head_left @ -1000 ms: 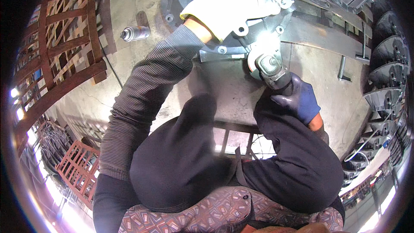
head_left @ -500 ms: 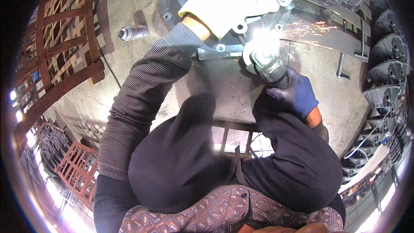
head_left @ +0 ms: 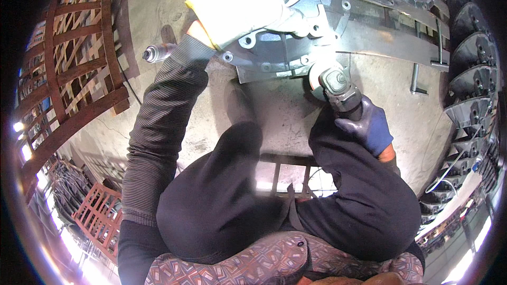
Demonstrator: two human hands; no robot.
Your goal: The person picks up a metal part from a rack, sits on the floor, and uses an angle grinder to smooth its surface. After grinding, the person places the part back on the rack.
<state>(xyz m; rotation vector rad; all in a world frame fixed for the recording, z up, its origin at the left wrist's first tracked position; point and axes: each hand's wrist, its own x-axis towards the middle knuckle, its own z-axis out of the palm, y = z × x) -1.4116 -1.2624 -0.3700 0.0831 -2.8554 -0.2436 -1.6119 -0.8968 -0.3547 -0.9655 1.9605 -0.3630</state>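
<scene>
Our left hand [head_left: 237,13], grip unclear, shifts leftward with the casting [head_left: 269,55]; our right hand [head_left: 369,129] holds the grinder [head_left: 338,87], work remaining unclear.

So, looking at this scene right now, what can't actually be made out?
All in the head view:
Metal part: its far side is cut off by the top edge.
Grinder: most of its handle is hidden by the right hand.
Disc: glare hides whether it touches the metal part.
Left hand: glare washes out its white glove, so its exact grip is unclear.
Spray can: its markings are too small and blurred.
</scene>
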